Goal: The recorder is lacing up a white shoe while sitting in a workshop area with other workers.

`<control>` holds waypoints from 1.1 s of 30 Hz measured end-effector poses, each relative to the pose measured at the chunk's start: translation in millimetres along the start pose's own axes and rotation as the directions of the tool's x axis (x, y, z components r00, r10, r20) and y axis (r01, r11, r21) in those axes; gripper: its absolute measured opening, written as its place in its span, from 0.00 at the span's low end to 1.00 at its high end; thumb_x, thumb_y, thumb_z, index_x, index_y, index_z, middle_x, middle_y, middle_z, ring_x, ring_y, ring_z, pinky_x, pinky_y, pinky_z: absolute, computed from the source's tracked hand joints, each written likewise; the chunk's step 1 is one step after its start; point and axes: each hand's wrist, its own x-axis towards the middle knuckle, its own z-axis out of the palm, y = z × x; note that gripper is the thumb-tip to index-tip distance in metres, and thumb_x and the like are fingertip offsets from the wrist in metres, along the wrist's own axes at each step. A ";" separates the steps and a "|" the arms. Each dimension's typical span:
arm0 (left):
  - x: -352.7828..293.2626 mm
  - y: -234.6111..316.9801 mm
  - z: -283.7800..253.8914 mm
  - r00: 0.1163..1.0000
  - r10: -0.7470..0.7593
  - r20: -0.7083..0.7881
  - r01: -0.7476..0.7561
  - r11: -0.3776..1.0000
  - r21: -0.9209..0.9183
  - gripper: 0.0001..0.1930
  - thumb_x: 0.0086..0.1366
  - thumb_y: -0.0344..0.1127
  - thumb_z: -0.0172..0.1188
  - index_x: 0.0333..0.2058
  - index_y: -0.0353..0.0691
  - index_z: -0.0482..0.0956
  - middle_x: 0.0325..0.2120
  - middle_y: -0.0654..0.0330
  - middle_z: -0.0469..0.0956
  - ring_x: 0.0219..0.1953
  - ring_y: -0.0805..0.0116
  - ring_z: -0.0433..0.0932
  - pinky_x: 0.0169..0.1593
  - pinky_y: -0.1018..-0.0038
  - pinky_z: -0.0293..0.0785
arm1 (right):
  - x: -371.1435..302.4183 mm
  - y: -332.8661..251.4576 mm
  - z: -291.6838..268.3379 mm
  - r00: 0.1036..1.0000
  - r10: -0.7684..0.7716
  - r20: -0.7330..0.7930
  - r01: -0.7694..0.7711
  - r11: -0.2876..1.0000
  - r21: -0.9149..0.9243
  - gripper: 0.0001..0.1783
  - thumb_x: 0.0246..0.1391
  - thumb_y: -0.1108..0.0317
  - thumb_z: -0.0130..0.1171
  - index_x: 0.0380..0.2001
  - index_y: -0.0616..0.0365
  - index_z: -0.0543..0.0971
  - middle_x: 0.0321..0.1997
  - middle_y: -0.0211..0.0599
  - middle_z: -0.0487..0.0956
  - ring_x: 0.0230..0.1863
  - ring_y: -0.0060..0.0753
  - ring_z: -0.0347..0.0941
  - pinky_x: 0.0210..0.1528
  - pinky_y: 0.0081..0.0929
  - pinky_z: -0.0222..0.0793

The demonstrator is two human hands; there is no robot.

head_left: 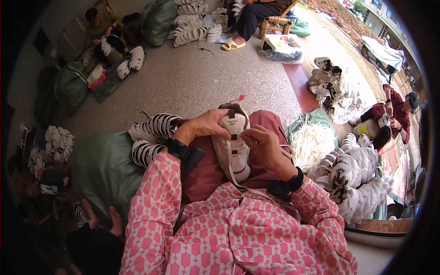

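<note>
A cream sneaker (pixel 237 170) rests on my lap between my thighs, its toe toward me and its tongue pointing away. My left hand (pixel 205 125) is closed on the shoe's far left side, with the thumb by the dark loop on the tongue. At the right edge of the lacing, my right hand (pixel 269 147) pinches what looks like the shoelace; its fingertips partly hide it. A pale shoelace (pixel 230 160) runs down the front of the shoe and trails over my pink patterned shirt. Another stretch of lace shows behind my right hand.
Striped stacked shoe parts (pixel 153 133) lie by my left knee, beside a green sack (pixel 107 165). On my right are a heap of white laces (pixel 314 142) and piled pale shoes (pixel 350 174). Several other people sit around, one on a bamboo chair (pixel 275 25).
</note>
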 end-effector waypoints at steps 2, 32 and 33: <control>-0.2 0.6 -1.1 1.000 0.012 -0.002 -0.012 0.999 0.030 0.28 0.46 0.28 0.74 0.48 0.36 0.75 0.39 0.66 0.80 0.42 0.79 0.76 0.49 0.79 0.72 | -1.3 -0.6 -0.2 1.000 -0.011 0.000 0.011 0.999 -0.033 0.06 0.51 0.66 0.64 0.33 0.53 0.83 0.29 0.36 0.78 0.29 0.44 0.77 0.30 0.35 0.71; 0.6 -1.6 -0.1 0.998 0.054 -0.012 -0.053 0.996 0.065 0.30 0.43 0.30 0.74 0.48 0.36 0.75 0.38 0.64 0.80 0.42 0.76 0.76 0.49 0.78 0.72 | 18.9 22.9 -7.6 0.933 -0.167 0.319 0.025 0.914 0.406 0.05 0.54 0.75 0.60 0.35 0.61 0.80 0.38 0.37 0.74 0.39 0.39 0.75 0.42 0.28 0.70; 0.1 1.2 0.3 0.999 0.049 -0.008 -0.048 0.995 0.083 0.29 0.44 0.30 0.74 0.48 0.36 0.75 0.38 0.65 0.80 0.42 0.76 0.76 0.49 0.78 0.72 | 20.3 22.7 -8.4 0.927 -0.203 0.316 0.076 0.925 0.372 0.05 0.54 0.74 0.59 0.35 0.60 0.80 0.38 0.38 0.75 0.39 0.41 0.76 0.42 0.30 0.70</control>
